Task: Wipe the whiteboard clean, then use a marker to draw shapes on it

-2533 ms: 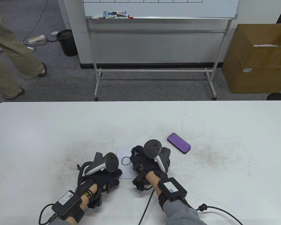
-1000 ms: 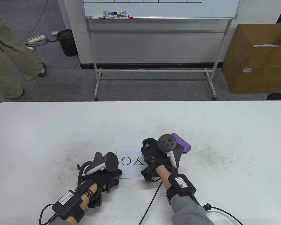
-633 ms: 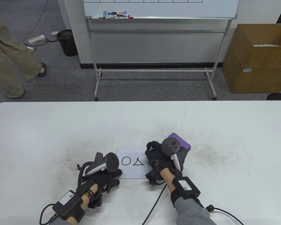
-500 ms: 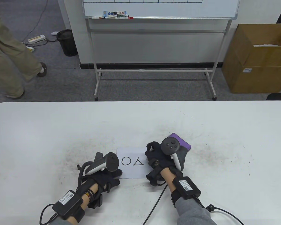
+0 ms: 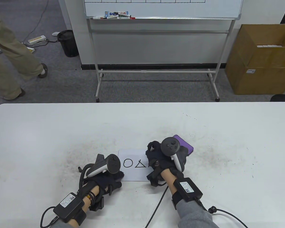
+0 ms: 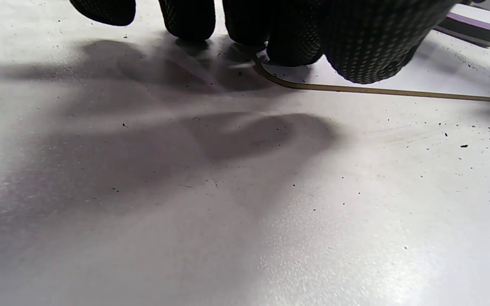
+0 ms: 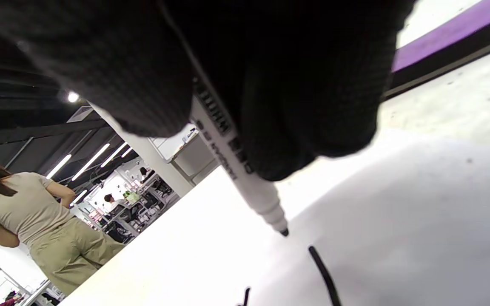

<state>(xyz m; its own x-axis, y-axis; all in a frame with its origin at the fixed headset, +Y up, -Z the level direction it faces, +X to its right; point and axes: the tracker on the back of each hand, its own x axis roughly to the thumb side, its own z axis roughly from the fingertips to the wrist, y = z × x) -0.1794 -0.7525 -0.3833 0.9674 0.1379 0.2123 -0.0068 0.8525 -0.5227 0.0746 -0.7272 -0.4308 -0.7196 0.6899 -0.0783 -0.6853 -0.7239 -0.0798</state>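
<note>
A small whiteboard [image 5: 133, 174] lies flat on the table with a black circle [image 5: 128, 163] and a triangle [image 5: 140, 164] drawn on it. My right hand [image 5: 155, 158] grips a white marker [image 5: 152, 148] at the board's right end. In the right wrist view the marker [image 7: 232, 161] has its tip just above the board, beside a short black stroke [image 7: 322, 272]. My left hand [image 5: 116, 177] rests on the board's near left corner, its fingertips [image 6: 292, 42] on the board's edge [image 6: 377, 90]. A purple eraser [image 5: 187, 145] lies behind my right hand, partly hidden.
The white table [image 5: 61, 133] is smudged with dark marks near the board. Beyond it stand a large whiteboard on a wheeled stand [image 5: 156, 71], a cardboard box [image 5: 258, 59] and a black bin [image 5: 67, 42]. A person in beige trousers [image 5: 7, 59] walks at the left.
A triangle has been drawn right of the circle. My right hand moved right with the marker, then edged slightly left in the last half second. The left hand stayed put.
</note>
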